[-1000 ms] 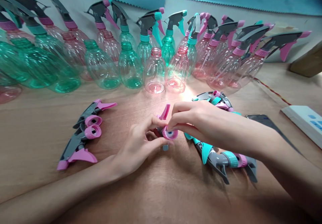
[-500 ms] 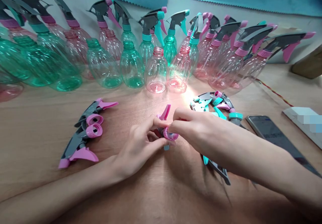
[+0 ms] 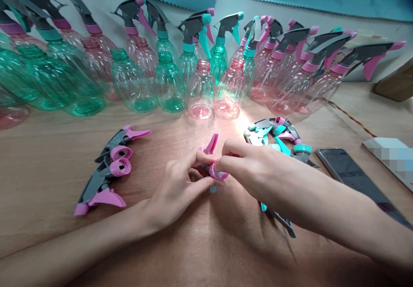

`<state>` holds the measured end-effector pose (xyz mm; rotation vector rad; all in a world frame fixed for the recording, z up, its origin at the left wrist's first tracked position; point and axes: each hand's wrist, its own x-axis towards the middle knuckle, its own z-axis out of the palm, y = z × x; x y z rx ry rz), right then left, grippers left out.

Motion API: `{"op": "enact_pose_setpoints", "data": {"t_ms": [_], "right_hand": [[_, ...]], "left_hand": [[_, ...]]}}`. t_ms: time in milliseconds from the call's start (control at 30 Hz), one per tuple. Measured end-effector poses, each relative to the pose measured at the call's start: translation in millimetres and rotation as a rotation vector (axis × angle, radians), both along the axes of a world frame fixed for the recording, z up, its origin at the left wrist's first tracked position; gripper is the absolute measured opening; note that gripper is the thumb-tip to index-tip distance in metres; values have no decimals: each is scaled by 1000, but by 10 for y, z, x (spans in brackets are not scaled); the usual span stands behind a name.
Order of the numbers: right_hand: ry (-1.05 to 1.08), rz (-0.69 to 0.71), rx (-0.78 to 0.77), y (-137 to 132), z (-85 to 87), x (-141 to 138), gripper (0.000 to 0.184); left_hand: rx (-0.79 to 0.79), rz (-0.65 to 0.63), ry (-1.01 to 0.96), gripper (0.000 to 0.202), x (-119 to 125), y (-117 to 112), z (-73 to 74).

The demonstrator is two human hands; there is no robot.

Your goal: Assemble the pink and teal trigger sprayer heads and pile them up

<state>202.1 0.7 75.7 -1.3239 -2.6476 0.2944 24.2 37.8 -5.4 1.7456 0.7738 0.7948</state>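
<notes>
My left hand grips a grey trigger spray head with a pink trigger, its pink screw collar turned up toward me. Fingertips of my right hand are pinched together at the collar's opening; what lies between them is hidden. A small pale tip pokes out below the collar. To the left, two grey spray heads with pink collars and triggers lie on the wooden table. Partly behind my right forearm is a pile of grey, pink and turquoise spray heads.
Clear green bottles and pink bottles stand along the back, several uncapped, others topped with spray heads. A phone and a white box lie at right. A twisted red-yellow cord runs behind them.
Both hands stay nearly in place on the spray head. My right hand and forearm have shifted very slightly at the collar; the other things are unmoved.
</notes>
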Motion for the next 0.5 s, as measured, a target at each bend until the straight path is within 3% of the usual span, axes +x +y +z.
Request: {"op": "enact_pose_setpoints", "data": {"t_ms": [500], "right_hand": [[70, 42, 2, 64, -58, 118, 19]], "left_hand": [[5, 14, 23, 20, 5, 10, 8]]}}
